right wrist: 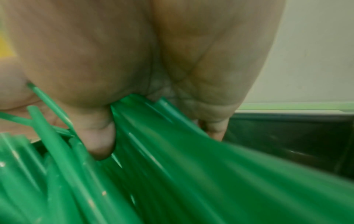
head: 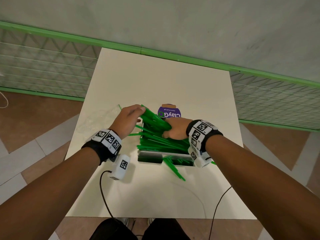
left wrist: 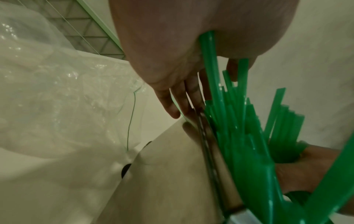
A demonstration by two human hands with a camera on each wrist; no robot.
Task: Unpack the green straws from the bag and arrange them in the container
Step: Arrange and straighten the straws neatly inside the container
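Although most of the green straws [head: 161, 142] already lie in the steel container [head: 150, 155] at the middle of the head view, the arranging looks unfinished: they cross at odd angles, and a few loose straws [head: 174, 168] stick out over its near edge onto the white tabletop [head: 155, 80]. The unpacking itself seems done, judging by the clear plastic bag [head: 97, 118], which lies crumpled and apparently emptied left of the container. The left hand [head: 129, 119] closes its grip on the far end of a bundle of straws [head: 154, 117] held over the container's upper edge, and the right hand [head: 176, 128] has its grip wrapped round the same bundle's other end; the right wrist view shows the thumb pressed into it. What is left, I judge, is to lay this bundle down, gather the strays and align everything. A purple sticker [head: 170, 111] beyond the container reads, upside down, "ClayGo" and "Clean as you go".
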